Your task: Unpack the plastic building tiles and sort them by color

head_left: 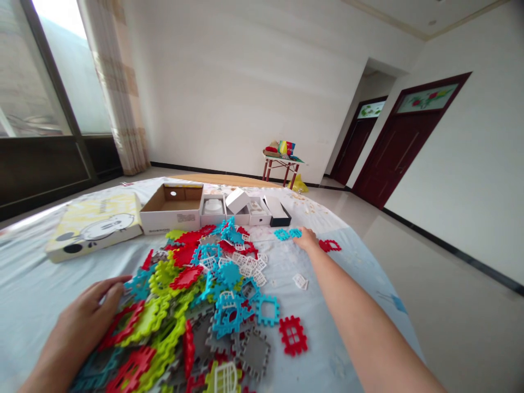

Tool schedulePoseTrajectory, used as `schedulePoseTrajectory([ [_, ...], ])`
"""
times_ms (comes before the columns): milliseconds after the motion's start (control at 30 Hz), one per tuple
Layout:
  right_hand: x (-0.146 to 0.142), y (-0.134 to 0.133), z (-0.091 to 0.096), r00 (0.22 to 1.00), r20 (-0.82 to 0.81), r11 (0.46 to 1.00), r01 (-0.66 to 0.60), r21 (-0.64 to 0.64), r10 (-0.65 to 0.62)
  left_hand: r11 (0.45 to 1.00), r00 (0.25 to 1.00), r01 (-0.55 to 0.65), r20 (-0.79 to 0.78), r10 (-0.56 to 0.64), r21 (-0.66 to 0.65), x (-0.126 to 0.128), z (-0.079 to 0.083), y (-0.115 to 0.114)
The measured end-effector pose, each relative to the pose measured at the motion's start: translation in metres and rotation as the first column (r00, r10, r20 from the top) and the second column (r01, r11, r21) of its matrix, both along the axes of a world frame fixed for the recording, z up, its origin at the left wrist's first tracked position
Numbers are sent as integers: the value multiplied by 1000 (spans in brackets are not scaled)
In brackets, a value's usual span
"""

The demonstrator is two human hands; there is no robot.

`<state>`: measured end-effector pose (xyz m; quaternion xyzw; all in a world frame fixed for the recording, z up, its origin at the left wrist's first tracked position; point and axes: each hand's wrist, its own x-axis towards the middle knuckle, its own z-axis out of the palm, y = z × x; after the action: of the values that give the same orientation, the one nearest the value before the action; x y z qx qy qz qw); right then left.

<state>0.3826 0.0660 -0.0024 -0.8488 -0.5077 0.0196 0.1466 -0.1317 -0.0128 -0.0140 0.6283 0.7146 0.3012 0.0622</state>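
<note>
A heap of flat plastic puzzle tiles (196,295) in red, blue, lime, grey and white covers the pale blue cloth (335,327). My left hand (88,314) rests at the heap's left edge, fingers curled over a blue tile and lime tiles. My right arm stretches far forward; my right hand (307,238) lies on the cloth with its fingers on a pair of joined blue tiles (286,234). A lone red tile (329,245) lies just to the right of that hand. A small white tile (300,281) sits beside my forearm.
Behind the heap stand an open cardboard box (174,207), several small white boxes (241,210), a black box (278,213) and a flat yellow cartoon box (94,224). Far off, a small red-legged table (282,161) holds colourful things. Dark doors (401,147) are at right.
</note>
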Motion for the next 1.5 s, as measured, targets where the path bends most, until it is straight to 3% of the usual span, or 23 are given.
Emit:
schedulePoseTrajectory([
  [100, -11, -6, 4, 999, 18, 995, -32, 99, 31, 998, 998, 11, 60, -7, -68, 4, 4, -3],
  [200, -37, -16, 7, 975, 5, 949, -216, 230, 221, 998, 997, 16, 71, -12, -56, 6, 6, -4],
  [333, -78, -36, 10, 784, -63, 765, -580, 281, 618, 998, 997, 36, 67, -33, -52, 5, 3, -2],
  [400, -95, -46, 10, 688, -103, 686, -675, 270, 718, 998, 997, 42, 68, -39, -48, 4, 2, -2],
  [467, -107, -54, 8, 651, -124, 659, -711, 246, 749, 998, 997, 49, 67, -46, -48, 4, 2, -2],
  [700, -131, -65, 3, 715, -97, 719, -672, 178, 692, 997, 996, 67, 68, -65, -37, 7, 7, -4],
  [833, -133, -74, 11, 709, -132, 716, -655, 241, 693, 995, 995, 66, 76, -61, -68, 10, 11, -6],
  [933, -124, -84, 21, 695, -166, 704, -628, 332, 699, 995, 995, 71, 76, -65, -76, 11, 12, -7],
  [1133, -82, -107, 38, 728, -252, 746, -499, 441, 637, 994, 997, 64, 46, -60, -84, 10, 11, -6],
  [1233, -59, -115, 44, 748, -281, 776, -462, 429, 601, 995, 998, 60, 35, -57, -85, 9, 10, -5],
  [1333, -43, -119, 47, 733, -310, 790, -506, 345, 605, 995, 998, 54, 28, -52, -84, 9, 10, -5],
  [1500, -47, -122, 47, 717, -310, 780, -551, 297, 624, 997, 999, 42, 21, -41, -66, 10, 10, -5],
])
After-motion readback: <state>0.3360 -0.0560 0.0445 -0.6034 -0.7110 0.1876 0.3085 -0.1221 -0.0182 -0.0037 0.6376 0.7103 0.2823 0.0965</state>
